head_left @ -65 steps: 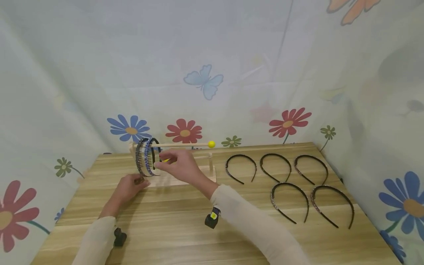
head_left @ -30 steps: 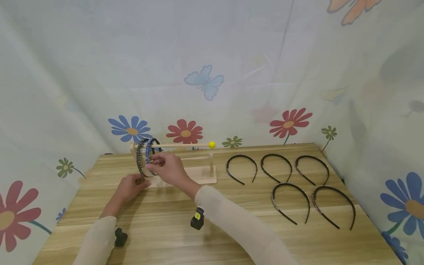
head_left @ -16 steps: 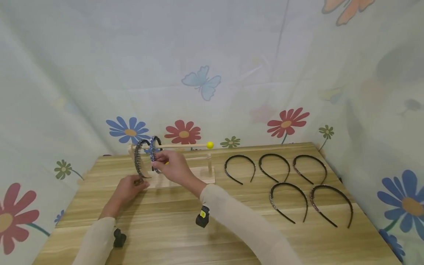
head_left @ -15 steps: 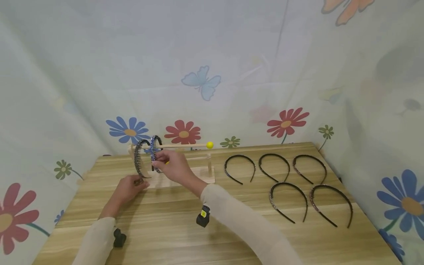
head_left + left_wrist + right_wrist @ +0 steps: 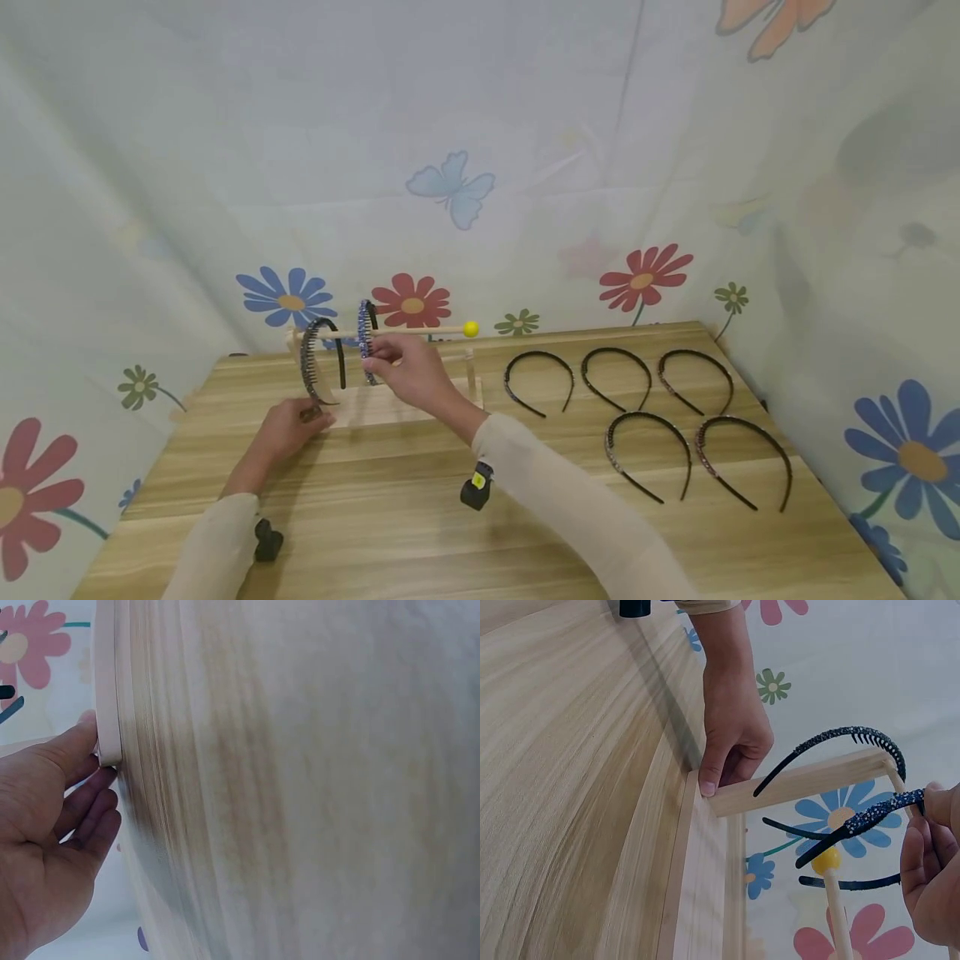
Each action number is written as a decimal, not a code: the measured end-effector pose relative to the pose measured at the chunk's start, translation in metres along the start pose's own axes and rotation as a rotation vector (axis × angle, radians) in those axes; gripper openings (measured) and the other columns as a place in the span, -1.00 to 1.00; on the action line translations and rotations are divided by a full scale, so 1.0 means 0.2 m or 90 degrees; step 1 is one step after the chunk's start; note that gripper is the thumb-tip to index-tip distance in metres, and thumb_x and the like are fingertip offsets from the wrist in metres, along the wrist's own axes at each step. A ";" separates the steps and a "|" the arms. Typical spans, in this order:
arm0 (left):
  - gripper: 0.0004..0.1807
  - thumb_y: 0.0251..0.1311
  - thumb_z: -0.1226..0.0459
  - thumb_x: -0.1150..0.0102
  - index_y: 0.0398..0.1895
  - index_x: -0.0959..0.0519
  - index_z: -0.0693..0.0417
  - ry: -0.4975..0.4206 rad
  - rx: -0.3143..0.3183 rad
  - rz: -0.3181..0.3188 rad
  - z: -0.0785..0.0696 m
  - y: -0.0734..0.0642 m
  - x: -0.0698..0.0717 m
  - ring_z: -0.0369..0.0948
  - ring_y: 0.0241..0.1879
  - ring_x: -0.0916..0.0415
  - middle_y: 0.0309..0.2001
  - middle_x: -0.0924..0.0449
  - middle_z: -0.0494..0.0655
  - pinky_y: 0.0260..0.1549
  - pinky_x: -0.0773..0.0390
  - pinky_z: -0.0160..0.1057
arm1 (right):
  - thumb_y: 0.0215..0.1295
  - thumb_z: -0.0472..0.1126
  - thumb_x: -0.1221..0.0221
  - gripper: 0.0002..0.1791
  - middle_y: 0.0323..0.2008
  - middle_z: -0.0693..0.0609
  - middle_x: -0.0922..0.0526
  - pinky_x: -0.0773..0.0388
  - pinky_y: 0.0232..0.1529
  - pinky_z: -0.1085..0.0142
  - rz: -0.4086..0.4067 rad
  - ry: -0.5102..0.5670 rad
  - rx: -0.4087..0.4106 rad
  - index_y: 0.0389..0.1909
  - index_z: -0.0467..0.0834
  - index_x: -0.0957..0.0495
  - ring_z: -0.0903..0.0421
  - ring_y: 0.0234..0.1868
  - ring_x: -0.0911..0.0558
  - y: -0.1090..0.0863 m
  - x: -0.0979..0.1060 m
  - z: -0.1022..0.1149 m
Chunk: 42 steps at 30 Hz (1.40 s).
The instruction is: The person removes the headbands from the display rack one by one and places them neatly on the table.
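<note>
My right hand [image 5: 416, 375] pinches a headband with blue sparkling stones [image 5: 365, 337] by its side, between thumb and fingers. This headband is around the upper rod of a wooden stand [image 5: 405, 410]; a yellow ball [image 5: 471, 329] caps the rod's right end. Left of it, a dark headband with small stones and comb teeth [image 5: 308, 367] hangs on the same rod, near the stand's upright. My left hand [image 5: 288, 429] grips the left end of the stand's base. In the left wrist view, its thumb and fingers hold the base's corner [image 5: 109, 742].
Several black headbands lie to the right on the wooden table [image 5: 420, 533], among them one at the back left [image 5: 538, 354] and one at the front right [image 5: 780, 454]. A lower rod with a yellow ball [image 5: 826, 860] is partly hidden. A flowered cloth hangs behind.
My right hand first shifted left to the blue-stoned headband, then moved right with it along the rod, widening the gap to the dark headband. The left hand stays on the base.
</note>
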<state>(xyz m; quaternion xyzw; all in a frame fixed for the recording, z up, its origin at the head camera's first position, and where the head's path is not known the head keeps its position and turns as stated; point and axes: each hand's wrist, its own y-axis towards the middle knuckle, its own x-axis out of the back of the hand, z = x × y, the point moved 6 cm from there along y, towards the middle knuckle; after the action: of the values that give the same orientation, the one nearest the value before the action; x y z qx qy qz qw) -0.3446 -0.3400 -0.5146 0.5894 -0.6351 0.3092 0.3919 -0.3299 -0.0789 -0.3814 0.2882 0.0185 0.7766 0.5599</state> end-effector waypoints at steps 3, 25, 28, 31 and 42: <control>-0.68 0.37 0.13 -0.30 -0.08 -0.68 0.25 -0.001 -0.002 0.004 0.00 0.00 0.00 -0.12 -0.30 -0.48 -0.19 -0.72 0.09 -0.28 -0.48 -0.10 | 0.40 -0.10 -0.31 -0.68 -0.15 0.09 -0.75 -0.58 -0.18 0.44 -0.003 0.002 -0.010 0.09 -0.14 -0.66 0.33 -0.17 -0.65 -0.01 0.02 -0.01; -0.71 0.38 0.14 -0.29 -0.15 -0.66 0.25 -0.010 0.007 0.013 -0.02 -0.02 0.00 -0.15 -0.41 -0.35 -0.42 -0.52 -0.08 -0.40 -0.34 -0.15 | 0.37 -0.14 -0.34 -0.77 -0.20 0.10 -0.76 -0.60 -0.31 0.39 -0.034 0.017 0.012 -0.03 -0.14 -0.70 0.26 -0.22 -0.67 -0.03 0.21 0.04; -0.70 0.38 0.14 -0.30 -0.14 -0.67 0.25 -0.011 0.001 0.011 -0.02 -0.02 0.00 -0.14 -0.36 -0.43 -0.35 -0.62 -0.02 -0.36 -0.43 -0.12 | 0.37 -0.16 -0.34 -0.77 -0.18 0.07 -0.76 -0.59 -0.31 0.38 -0.035 0.014 0.028 -0.02 -0.15 -0.71 0.24 -0.22 -0.67 -0.03 0.25 0.05; -0.70 0.38 0.13 -0.30 -0.14 -0.68 0.24 -0.010 0.002 0.007 -0.02 -0.02 0.01 -0.13 -0.32 -0.48 -0.28 -0.68 0.03 -0.31 -0.48 -0.11 | 0.38 -0.16 -0.33 -0.76 -0.16 0.04 -0.77 -0.59 -0.28 0.38 -0.040 0.004 0.049 -0.01 -0.16 -0.71 0.21 -0.20 -0.68 -0.02 0.28 0.05; -0.72 0.37 0.14 -0.30 -0.21 -0.66 0.23 -0.015 0.004 0.009 -0.02 -0.02 0.00 -0.16 -0.42 -0.33 -0.43 -0.53 -0.08 -0.42 -0.32 -0.17 | 0.39 -0.14 -0.32 -0.75 -0.20 0.06 -0.79 -0.60 -0.31 0.35 -0.051 -0.019 0.048 -0.01 -0.15 -0.72 0.21 -0.21 -0.69 -0.03 0.41 0.07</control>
<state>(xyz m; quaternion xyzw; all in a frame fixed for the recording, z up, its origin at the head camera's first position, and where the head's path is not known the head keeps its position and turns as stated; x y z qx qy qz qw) -0.3402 -0.3367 -0.5134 0.5896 -0.6429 0.3073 0.3801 -0.3358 -0.0093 -0.3369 0.3196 0.0508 0.7479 0.5795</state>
